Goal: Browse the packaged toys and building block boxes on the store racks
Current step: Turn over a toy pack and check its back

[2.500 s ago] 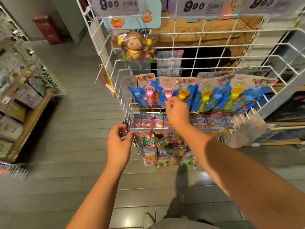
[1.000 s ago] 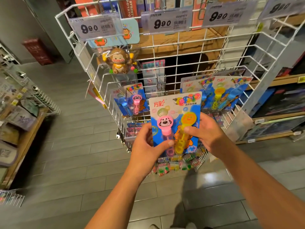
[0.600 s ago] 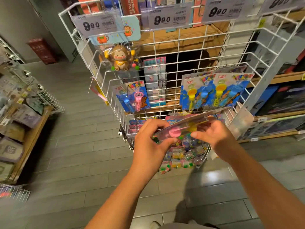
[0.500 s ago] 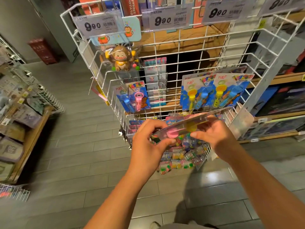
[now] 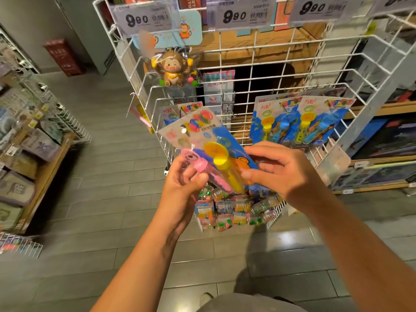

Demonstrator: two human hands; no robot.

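Observation:
I hold a blue carded bubble-wand pack (image 5: 210, 140) in front of the white wire rack (image 5: 281, 70). The pack is tilted, its top leaning up-left, and it carries a pink wand and a yellow wand under clear plastic. My left hand (image 5: 183, 183) pinches its lower left by the pink wand. My right hand (image 5: 279, 172) grips its lower right edge, thumb on the front. More of the same packs (image 5: 301, 122) hang on the rack's right side. A brown monkey toy (image 5: 172, 68) hangs at upper left.
Price tags reading 9.90 (image 5: 236, 15) line the rack's top. Small packaged toys (image 5: 231, 208) fill the low wire basket under my hands. A wooden shelf with pouches (image 5: 29, 158) stands at left, dark boxes on shelves (image 5: 382, 140) at right. Grey floor tiles lie below.
The pack, held nearly flat and edge-on half a second ago, has been tipped up so its front faces me again. Both hands stayed on it.

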